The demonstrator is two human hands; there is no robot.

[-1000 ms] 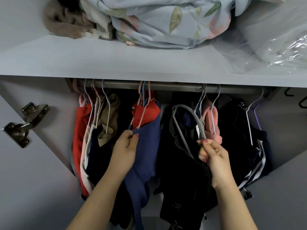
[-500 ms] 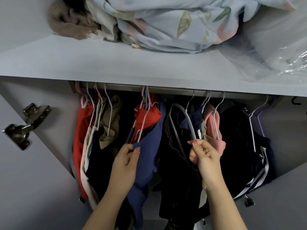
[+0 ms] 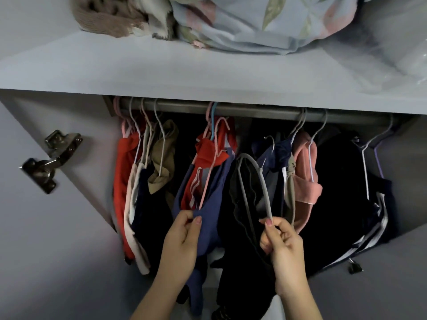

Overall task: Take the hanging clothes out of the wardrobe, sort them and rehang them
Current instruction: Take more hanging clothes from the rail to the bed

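Note:
Several garments hang on a metal rail inside the wardrobe. My left hand pinches the edge of a blue garment that hangs with a red one on pink hangers. My right hand grips the lower end of a grey hanger carrying a black garment. The grey hanger's hook is off the rail and below it. To the right hang a pink garment and dark striped clothes.
A red, white and olive group of clothes hangs at the left end of the rail. The shelf above holds a floral blanket, a brown knit and a clear plastic bag. A door hinge sits at left.
My right hand has lifted the grey hanger with the black garment off the rail and lowered it towards me. My left hand moved down along the blue garment.

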